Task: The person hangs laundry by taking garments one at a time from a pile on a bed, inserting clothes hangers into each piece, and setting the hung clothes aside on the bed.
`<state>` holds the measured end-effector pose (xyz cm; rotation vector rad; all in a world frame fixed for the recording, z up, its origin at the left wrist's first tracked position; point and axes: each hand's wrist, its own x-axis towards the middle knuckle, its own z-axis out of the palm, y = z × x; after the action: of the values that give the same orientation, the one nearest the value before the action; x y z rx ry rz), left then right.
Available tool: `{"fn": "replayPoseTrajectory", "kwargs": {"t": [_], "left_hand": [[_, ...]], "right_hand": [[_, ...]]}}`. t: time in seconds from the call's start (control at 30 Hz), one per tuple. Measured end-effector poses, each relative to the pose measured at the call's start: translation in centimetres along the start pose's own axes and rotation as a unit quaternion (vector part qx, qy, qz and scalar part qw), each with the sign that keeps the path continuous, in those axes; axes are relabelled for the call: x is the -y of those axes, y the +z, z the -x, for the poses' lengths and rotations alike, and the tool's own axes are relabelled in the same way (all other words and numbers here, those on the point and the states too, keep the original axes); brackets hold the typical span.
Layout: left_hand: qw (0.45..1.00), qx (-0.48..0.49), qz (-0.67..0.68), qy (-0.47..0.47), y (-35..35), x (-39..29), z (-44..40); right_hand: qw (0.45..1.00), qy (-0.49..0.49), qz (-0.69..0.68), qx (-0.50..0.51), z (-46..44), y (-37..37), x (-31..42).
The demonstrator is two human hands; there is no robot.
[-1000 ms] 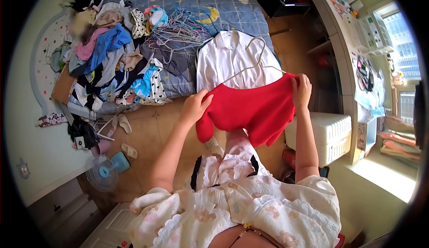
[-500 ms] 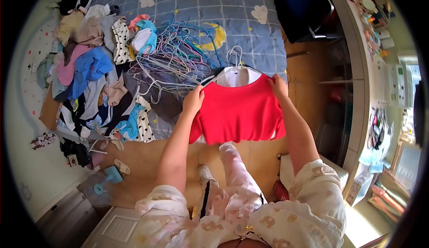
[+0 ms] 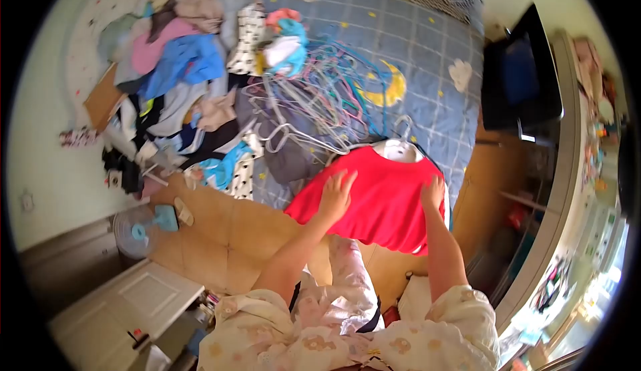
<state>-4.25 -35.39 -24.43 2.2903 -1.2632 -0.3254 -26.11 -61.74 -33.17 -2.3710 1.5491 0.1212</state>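
Observation:
A red top (image 3: 380, 194) lies spread over the white shirt (image 3: 398, 149) at the bed's front edge, its lower part hanging toward me. The hook of a hanger (image 3: 402, 127) sticks out above the collars. My left hand (image 3: 337, 194) is over the left part of the red top, fingers apart and holding nothing. At the right side of the red top is my right hand (image 3: 433, 193), its fingers bent near the fabric; whether they pinch it is unclear.
Left of the red top lie a tangled heap of hangers (image 3: 320, 90) and a large pile of clothes (image 3: 180, 64). A black chair (image 3: 521, 70) stands right of the bed (image 3: 427, 57). A fan (image 3: 137, 231) and slippers (image 3: 183, 212) are on the floor.
The red top has come down onto the white shirt. My left hand has let go of its shoulder and moved inward over the fabric. The view has shifted, with the bed items farther right.

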Motion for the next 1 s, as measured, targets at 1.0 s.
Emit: {"fn": "replayPoseTrajectory", "kwargs": {"t": [1.0], "left_hand": [[0.976, -0.102, 0.084, -0.173, -39.7, 53.3, 14.9]], "right_hand": [[0.863, 0.135, -0.484, 0.05, -6.4, 10.1, 83.7]]}}
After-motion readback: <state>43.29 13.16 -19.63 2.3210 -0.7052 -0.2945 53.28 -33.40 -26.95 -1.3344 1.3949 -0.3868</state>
